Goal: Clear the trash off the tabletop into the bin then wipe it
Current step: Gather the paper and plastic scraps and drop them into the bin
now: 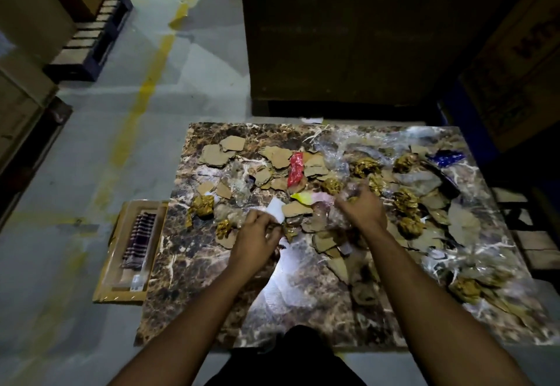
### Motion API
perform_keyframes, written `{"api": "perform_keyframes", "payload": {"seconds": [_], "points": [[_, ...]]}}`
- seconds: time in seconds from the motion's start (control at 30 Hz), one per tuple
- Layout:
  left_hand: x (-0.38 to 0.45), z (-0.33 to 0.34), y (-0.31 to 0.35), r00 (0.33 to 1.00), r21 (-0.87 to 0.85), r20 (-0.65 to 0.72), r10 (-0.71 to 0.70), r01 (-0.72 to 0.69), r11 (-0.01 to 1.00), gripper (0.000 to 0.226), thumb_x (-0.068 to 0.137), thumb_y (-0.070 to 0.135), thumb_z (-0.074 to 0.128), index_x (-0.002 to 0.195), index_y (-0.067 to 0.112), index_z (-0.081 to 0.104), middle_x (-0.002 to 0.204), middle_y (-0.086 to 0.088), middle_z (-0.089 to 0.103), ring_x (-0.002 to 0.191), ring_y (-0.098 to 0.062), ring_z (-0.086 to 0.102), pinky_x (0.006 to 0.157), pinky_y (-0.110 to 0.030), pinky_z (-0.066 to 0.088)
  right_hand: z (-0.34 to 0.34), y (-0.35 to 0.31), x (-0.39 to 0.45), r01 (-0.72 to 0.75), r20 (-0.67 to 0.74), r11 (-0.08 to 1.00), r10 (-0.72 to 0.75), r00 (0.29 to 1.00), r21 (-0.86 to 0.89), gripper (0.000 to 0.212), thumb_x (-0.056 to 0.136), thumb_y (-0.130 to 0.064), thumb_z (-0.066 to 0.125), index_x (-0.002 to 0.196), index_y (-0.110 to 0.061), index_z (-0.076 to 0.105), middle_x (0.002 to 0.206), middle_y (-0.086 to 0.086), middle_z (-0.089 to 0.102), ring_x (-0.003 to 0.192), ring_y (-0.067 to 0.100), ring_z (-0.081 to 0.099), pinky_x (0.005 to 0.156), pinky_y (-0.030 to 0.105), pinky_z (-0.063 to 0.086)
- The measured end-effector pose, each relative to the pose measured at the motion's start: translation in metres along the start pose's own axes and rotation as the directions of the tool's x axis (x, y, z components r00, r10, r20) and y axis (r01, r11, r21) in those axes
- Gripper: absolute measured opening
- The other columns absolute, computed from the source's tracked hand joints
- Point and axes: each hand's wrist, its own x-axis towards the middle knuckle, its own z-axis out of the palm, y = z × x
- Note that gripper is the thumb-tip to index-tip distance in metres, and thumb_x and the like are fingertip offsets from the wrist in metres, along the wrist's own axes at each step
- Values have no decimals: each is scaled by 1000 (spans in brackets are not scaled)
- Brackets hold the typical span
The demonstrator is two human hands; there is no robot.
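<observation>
Trash (306,173) covers most of our marble-patterned tabletop (194,264): torn cardboard pieces, crumpled gold foil balls, clear plastic film and a red wrapper (295,169) lying among the cardboard near the middle. A blue wrapper (447,157) sits toward the far right corner. The near edge in front of us is mostly bare and catches a bright glare.

We reach both arms forward over the table. Our left hand (256,238) is curled down into the scraps near the middle, fingers bent around small bits beside a white paper piece (276,208); the blur keeps us from telling exactly what it grips. Our right hand (360,208) presses down on a clump of clear plastic and cardboard a little farther back, fingers bent, and we cannot tell whether it has closed on anything. The two hands are apart, with scraps between them.

To the left of the table, on the floor, a flat cardboard box (104,276) holds a striped cloth (139,240). Large cartons stand behind the table and at the sides.
</observation>
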Motion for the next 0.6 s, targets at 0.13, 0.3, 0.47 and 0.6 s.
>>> {"api": "perform_keyframes", "payload": {"seconds": [0.13, 0.3, 0.47, 0.6], "points": [[27, 21, 32, 997, -30, 53, 51, -49, 998, 20, 98, 28, 61, 112, 13, 62, 113, -2, 42, 96, -14, 46, 79, -23, 35, 19, 23, 21, -43, 266, 993, 70, 962, -107, 109, 74, -84, 60, 154, -14, 32, 155, 23, 39, 137, 42, 45, 105, 50, 47], [53, 58, 48, 979, 35, 203, 31, -39, 999, 32, 96, 30, 62, 124, 16, 54, 130, -11, 42, 118, -28, 46, 100, -38, 43, 4, 22, 16, 175, 354, 985, -166, 920, 6, 75, 100, -58, 44, 162, -24, 16, 146, 23, 53, 132, 40, 53, 104, 39, 43], [57, 68, 42, 922, 118, 379, 85, -139, 983, 73, 82, 35, 58, 149, 19, 36, 146, -13, 42, 135, -35, 37, 110, -44, 36, -51, 68, 0, 211, 156, 974, -222, 963, 86, 55, 102, -41, 54, 153, -27, 40, 137, 14, 62, 124, 33, 60, 99, 38, 48], [39, 73, 35, 957, -66, 270, 105, -90, 994, 79, 79, 44, 58, 151, 31, 29, 148, -6, 45, 135, -32, 41, 108, -52, 40, -61, 137, -52, 69, 254, 953, 10, 967, -297, 100, 71, -72, 71, 153, -37, 27, 151, 16, 46, 133, 39, 49, 103, 48, 48]]}}
